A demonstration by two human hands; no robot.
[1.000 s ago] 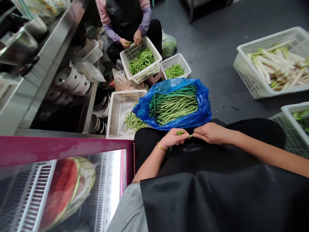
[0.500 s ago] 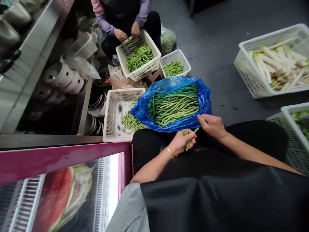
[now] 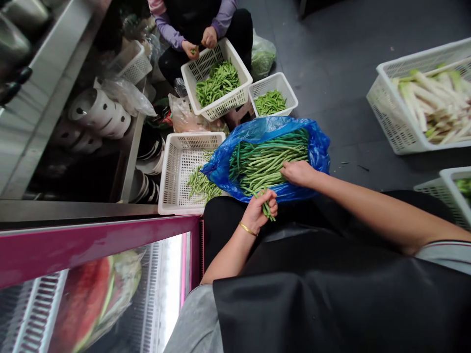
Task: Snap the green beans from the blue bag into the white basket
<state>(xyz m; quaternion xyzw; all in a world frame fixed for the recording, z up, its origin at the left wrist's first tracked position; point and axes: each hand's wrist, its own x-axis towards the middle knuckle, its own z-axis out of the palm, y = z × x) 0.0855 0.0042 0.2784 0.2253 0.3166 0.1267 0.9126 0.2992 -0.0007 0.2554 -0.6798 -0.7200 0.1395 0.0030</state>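
Observation:
My left hand [image 3: 259, 208] is closed around a small bunch of green bean pieces [image 3: 267, 210], whose ends stick out past the fingers. Just in front lies an open blue plastic bag [image 3: 319, 147] full of long green beans [image 3: 272, 162]. Over the right part of these beans, my right hand [image 3: 299, 173] reaches in with its fingers pinched on them; the fingertips are partly hidden. A white basket [image 3: 172, 171] left of the bag holds short bean pieces [image 3: 202, 185].
Across from me, a person's hands [image 3: 200, 44] work over a white basket [image 3: 239, 98] of cut beans. A smaller basket [image 3: 292, 102] of beans stands beside it. Crates [image 3: 390, 117] stand at right. A pink-edged glass cabinet [image 3: 99, 245] and steel shelving [image 3: 62, 63] border the left.
My right hand has gone from the bag's near right edge leftward onto the long beans. My left hand, still holding bean pieces, has shifted left. The other person's hands have moved slightly.

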